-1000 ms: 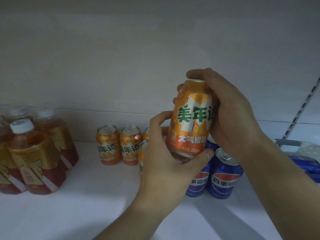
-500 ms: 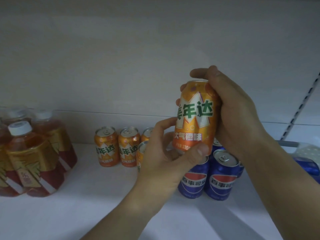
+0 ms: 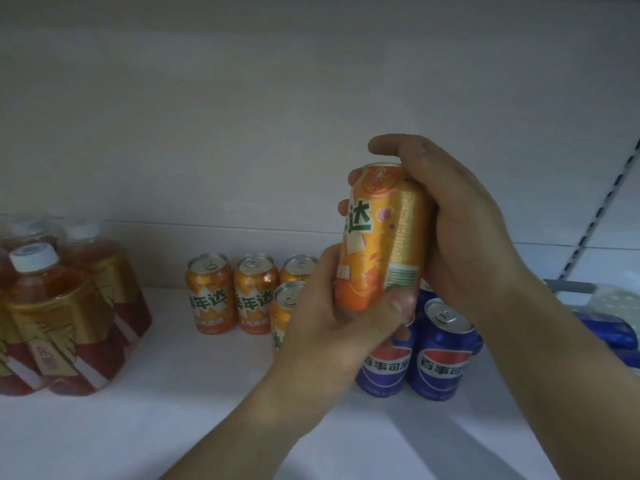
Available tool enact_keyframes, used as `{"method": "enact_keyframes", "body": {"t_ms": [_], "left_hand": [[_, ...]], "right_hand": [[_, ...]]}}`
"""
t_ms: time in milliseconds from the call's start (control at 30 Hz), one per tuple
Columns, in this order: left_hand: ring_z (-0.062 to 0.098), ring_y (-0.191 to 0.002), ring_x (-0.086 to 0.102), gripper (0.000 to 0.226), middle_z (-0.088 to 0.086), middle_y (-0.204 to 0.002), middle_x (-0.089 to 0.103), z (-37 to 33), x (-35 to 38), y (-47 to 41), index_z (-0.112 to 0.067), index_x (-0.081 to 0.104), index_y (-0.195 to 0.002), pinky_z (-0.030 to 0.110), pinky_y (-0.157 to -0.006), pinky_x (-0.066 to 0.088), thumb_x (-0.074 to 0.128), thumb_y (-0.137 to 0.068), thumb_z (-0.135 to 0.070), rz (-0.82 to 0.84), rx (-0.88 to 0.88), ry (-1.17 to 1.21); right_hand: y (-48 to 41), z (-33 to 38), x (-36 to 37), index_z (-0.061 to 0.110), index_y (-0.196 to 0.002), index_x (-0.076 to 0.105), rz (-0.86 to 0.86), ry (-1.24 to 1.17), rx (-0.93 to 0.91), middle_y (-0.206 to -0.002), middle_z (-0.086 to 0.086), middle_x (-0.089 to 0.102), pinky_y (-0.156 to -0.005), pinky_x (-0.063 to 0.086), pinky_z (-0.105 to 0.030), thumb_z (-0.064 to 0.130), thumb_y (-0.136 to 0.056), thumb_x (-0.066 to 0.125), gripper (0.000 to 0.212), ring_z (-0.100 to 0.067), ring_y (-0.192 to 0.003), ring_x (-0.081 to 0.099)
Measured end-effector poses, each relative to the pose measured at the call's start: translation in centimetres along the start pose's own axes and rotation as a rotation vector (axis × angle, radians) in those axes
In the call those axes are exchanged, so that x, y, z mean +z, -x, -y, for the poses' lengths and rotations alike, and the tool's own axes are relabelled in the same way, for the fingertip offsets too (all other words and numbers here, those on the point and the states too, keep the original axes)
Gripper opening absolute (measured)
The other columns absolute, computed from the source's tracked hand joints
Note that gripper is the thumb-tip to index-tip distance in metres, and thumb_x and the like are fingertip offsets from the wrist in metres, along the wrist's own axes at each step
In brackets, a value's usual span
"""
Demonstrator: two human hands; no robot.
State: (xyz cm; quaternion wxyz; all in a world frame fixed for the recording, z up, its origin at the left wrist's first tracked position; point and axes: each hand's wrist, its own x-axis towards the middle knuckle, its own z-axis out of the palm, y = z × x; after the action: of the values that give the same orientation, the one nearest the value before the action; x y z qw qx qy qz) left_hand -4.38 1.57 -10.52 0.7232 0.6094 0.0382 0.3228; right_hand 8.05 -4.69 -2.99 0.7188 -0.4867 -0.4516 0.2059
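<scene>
Two hands share one thing. The left hand (image 3: 322,327) comes up from below, with its thumb and curled fingers pinching the base of the orange aluminium soft-drink can (image 3: 384,244). The right hand (image 3: 460,237) wraps the upper half from the right side, forefinger lying over the top rim. The can is upright, slightly tilted, and held well clear of the white shelf board (image 3: 173,393), in front of the stock.

What has changed is the can's facing. A second ago the big green lettering looked straight at the person, and half a second ago it had begun to slide left. Now only the last character shows at the left edge, and the small print and a pale panel low on the side have come round to the front. The hands have hardly shifted. To my eye this is a turn about the can's own axis to check its back. I judge the inspection is under way and the can is not yet bound for a spot.

Just behind the hands, two blue cola cans (image 3: 443,351) stand on the board. Farther back and to the left is a cluster of matching orange cans (image 3: 211,296). At the far left stand amber tea bottles with white caps (image 3: 52,317), before the pale back panel (image 3: 242,133).
</scene>
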Motion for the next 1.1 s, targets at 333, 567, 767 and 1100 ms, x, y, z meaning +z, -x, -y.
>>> {"method": "enact_keyframes", "body": {"t_ms": [333, 567, 767, 1100], "left_hand": [[0.008, -0.099, 0.072, 0.06, -0.013, -0.108, 0.071, 0.5, 0.8, 0.6, -0.034, 0.052, -0.12, 0.02, -0.075, 0.058, 0.085, -0.07, -0.024, -0.13, 0.167, -0.174], [0.019, -0.101, 0.072, 0.084, 0.001, -0.12, 0.071, -0.7, -0.5, 0.2, -0.026, 0.048, -0.135, 0.025, -0.078, 0.058, 0.09, -0.065, -0.044, 0.11, -0.004, 0.016], [0.009, -0.098, 0.073, 0.058, -0.013, -0.108, 0.074, -0.2, -0.2, 0.0, -0.027, 0.051, -0.124, 0.02, -0.073, 0.057, 0.083, -0.076, -0.026, -0.05, 0.083, -0.135], [-0.002, -0.102, 0.069, 0.081, -0.027, -0.11, 0.066, -0.1, 0.4, 0.4, -0.043, 0.047, -0.124, 0.018, -0.073, 0.058, 0.09, -0.064, -0.011, -0.137, 0.105, -0.212]], "right_hand": [[0.2, 0.1, 0.4, 0.019, -0.12, 0.068, 0.008, 0.05, 0.022, -0.107, -0.01, 0.078, -0.088, 0.06, -0.05, 0.04, -0.106, 0.049, 0.032, -0.031, -0.103, 0.075], [0.3, 0.3, 0.1, 0.018, -0.114, 0.071, -0.074, 0.105, -0.038, -0.106, -0.012, 0.077, -0.085, 0.063, -0.051, 0.045, -0.095, 0.062, 0.033, -0.036, -0.098, 0.076], [0.1, 0.1, 0.1, 0.014, -0.121, 0.067, -0.07, 0.056, -0.006, -0.111, -0.013, 0.075, -0.083, 0.063, -0.047, 0.046, -0.093, 0.058, 0.044, -0.035, -0.098, 0.076], [0.2, -0.1, 0.4, 0.012, -0.124, 0.065, -0.057, 0.027, 0.01, -0.109, -0.014, 0.075, -0.086, 0.063, -0.05, 0.045, -0.092, 0.06, 0.047, -0.035, -0.097, 0.076]]}}
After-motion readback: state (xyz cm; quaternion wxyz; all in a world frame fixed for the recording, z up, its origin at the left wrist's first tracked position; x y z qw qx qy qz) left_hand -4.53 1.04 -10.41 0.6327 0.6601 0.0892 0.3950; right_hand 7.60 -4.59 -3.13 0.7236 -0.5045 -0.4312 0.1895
